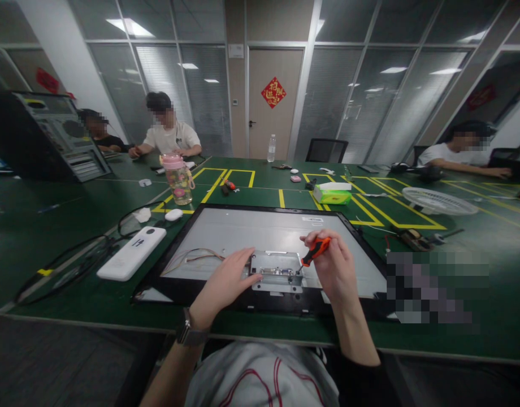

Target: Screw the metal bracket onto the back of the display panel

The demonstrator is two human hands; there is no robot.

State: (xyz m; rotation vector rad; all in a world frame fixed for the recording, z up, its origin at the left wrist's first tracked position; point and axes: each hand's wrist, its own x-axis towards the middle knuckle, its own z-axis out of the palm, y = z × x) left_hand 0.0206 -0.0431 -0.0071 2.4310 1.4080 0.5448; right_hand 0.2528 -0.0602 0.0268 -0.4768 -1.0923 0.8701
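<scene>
A flat monitor panel (251,229) lies face down on the green table (52,226), its silver back up, with a small metal cover plate (277,270) near the front edge. My right hand (334,265) is closed round an orange-and-black screwdriver (314,251), whose tip points down at the plate's right side. My left hand (224,282) rests on the panel with its fingers stretched out, fingertips touching the plate's left edge. Thin wires (192,257) run across the panel to the left of that hand.
A white box-shaped device (131,252) and black cables (73,260) lie to the left. A pink-lidded bottle (177,178), green tissue pack (332,194), white fan grille (438,200) and computer case (48,135) stand farther back. Three people sit at the far side.
</scene>
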